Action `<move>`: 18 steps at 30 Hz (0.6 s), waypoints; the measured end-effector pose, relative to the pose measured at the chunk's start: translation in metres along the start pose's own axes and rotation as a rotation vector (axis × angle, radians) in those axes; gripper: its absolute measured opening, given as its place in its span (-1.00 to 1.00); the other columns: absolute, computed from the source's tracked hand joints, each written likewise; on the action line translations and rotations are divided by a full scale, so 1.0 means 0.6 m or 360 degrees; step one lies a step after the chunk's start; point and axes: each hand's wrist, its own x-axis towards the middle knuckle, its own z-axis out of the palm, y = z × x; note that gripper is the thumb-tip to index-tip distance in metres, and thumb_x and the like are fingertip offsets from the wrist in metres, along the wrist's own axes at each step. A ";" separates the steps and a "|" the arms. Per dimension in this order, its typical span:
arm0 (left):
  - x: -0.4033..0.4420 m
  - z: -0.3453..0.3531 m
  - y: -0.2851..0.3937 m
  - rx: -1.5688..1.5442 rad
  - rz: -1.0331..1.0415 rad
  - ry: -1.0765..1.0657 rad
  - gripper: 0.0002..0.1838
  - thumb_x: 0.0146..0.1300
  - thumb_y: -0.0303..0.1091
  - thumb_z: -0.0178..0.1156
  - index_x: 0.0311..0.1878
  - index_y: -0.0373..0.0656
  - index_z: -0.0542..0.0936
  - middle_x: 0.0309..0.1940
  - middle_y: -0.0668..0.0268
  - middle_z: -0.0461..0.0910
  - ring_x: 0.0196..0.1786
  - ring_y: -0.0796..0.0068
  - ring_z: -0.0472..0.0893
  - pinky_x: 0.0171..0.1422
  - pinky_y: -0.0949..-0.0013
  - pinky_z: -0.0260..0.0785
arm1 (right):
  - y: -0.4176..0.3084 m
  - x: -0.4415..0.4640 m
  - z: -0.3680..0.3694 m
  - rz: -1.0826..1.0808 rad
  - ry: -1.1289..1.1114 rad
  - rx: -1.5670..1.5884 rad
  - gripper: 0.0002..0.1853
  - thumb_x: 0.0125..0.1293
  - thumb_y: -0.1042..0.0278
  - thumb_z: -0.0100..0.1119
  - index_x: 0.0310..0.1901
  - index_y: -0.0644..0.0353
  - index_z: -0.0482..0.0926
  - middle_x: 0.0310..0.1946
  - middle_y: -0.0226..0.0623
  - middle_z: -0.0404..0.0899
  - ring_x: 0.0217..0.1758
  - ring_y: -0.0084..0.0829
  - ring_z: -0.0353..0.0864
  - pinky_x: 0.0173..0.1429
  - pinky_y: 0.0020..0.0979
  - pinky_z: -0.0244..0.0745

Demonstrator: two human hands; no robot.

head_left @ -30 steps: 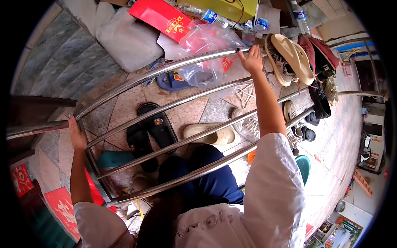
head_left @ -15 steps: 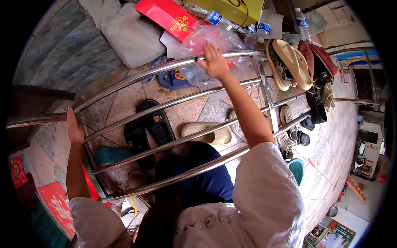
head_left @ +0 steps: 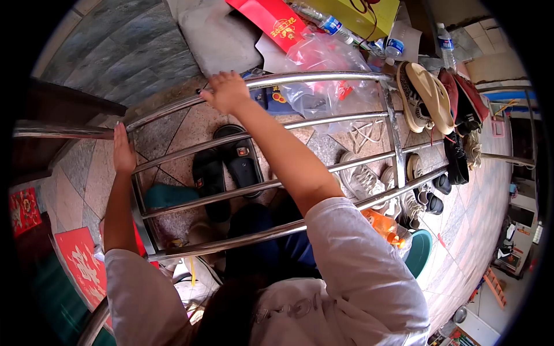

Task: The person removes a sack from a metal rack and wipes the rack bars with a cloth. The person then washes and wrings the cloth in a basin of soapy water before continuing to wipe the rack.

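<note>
A metal shoe rack [head_left: 323, 119] with shiny tubular bars spans the middle of the view. At its left end, my left hand [head_left: 123, 151] is closed against the corner post, its straight fingers held together. My right hand [head_left: 227, 95] rests across the top rail, fingers stretched over the far side and partly apart, nothing else visible in it. Between the bars, black slippers [head_left: 239, 155] show on the tiled floor. Near the rack's right end are a cream flip-flop [head_left: 431, 98] and a patterned shoe [head_left: 411, 101].
Beyond the rail lie a clear plastic bag [head_left: 323, 63], a red paper bag [head_left: 274, 23] and plastic bottles [head_left: 332, 24]. Several sneakers [head_left: 363, 176] sit lower right, near an orange bottle [head_left: 384, 226] and a green basin [head_left: 419, 254]. A brown railing [head_left: 63, 130] meets the left side.
My right hand has slid left along the top rail, toward my left hand. The whole view has shifted, so things appear farther right. An orange bottle has come into sight.
</note>
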 end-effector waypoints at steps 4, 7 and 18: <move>-0.002 0.004 -0.001 0.0020 0.0024 0.0009 -0.31 0.11 -0.64 -0.08 0.35 -0.20 -0.01 0.33 0.10 0.04 0.39 0.15 0.00 0.40 0.26 -0.10 | 0.192 -0.062 -0.073 0.0329 0.0124 -0.0295 -0.37 0.28 -0.18 -0.33 0.11 0.21 0.37 0.18 -0.16 0.31 0.31 -0.26 0.17 0.37 -0.18 -0.06; 0.002 0.000 0.000 0.0054 -0.0015 -0.0038 -0.31 0.12 -0.64 -0.09 0.35 -0.20 -0.02 0.34 0.11 0.04 0.40 0.17 0.00 0.40 0.25 -0.09 | 0.316 -0.112 -0.115 0.0480 0.0200 -0.0446 -0.41 0.28 -0.13 -0.28 0.11 0.19 0.36 0.18 -0.14 0.31 0.29 -0.22 0.20 0.35 -0.16 -0.03; 0.002 -0.008 0.021 0.0217 -0.0164 -0.0137 -0.34 0.17 -0.58 -0.14 0.37 -0.16 -0.04 0.36 0.19 0.01 0.41 0.26 -0.01 0.39 0.23 -0.12 | -0.010 -0.011 0.021 -0.0436 0.0583 -0.0089 -0.59 0.19 -0.04 -0.07 -0.24 0.17 0.54 -0.13 -0.20 0.55 -0.01 -0.29 0.49 0.09 -0.32 0.30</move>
